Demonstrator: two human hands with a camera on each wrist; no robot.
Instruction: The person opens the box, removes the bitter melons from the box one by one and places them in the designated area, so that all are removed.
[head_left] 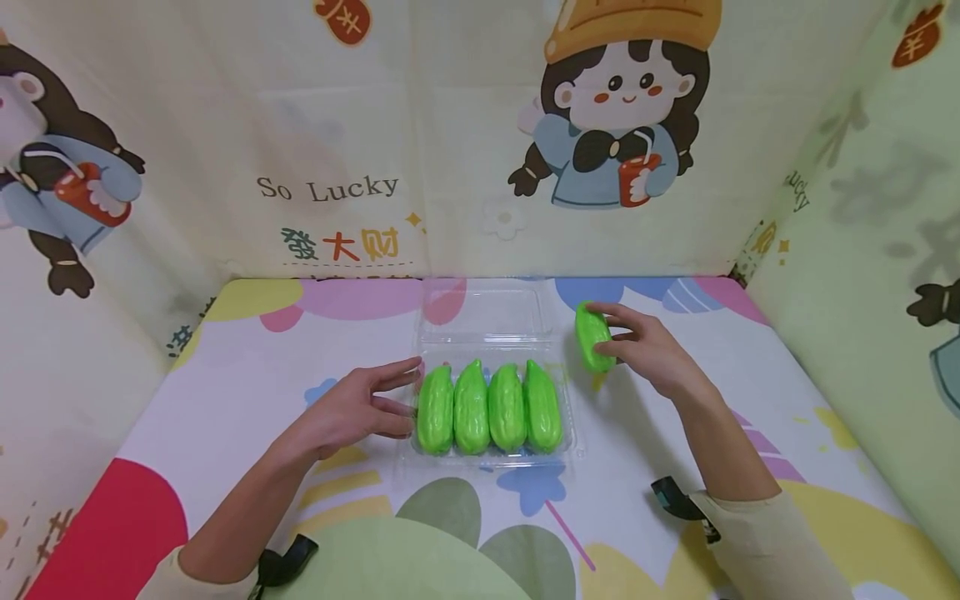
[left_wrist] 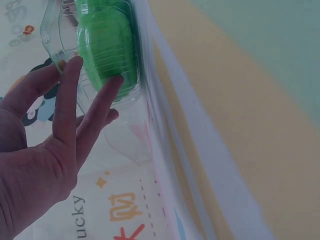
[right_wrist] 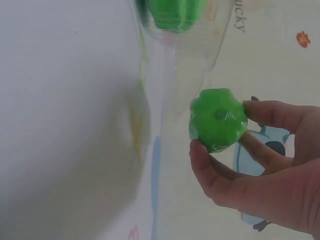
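Observation:
My right hand (head_left: 651, 346) pinches a glossy green ridged toy vegetable (head_left: 592, 337), shaped like a small bitter melon, between thumb and fingers. It is held above the table, right of a clear plastic clamshell box (head_left: 487, 463). In the right wrist view, the end of the held toy vegetable (right_wrist: 218, 120) faces the camera and looks lobed. Several similar green toy vegetables (head_left: 471, 408) stand side by side in the box's base. The lid (head_left: 483, 312) lies open toward the back. My left hand (head_left: 352, 408) rests extended fingers at the box's left wall; in the left wrist view the fingertips (left_wrist: 75, 62) meet the plastic.
A colourful patterned cloth (head_left: 247, 400) covers the table. Printed fabric walls (head_left: 465, 125) rise at the back and both sides. Black straps with small devices (head_left: 675, 498) sit at both wrists.

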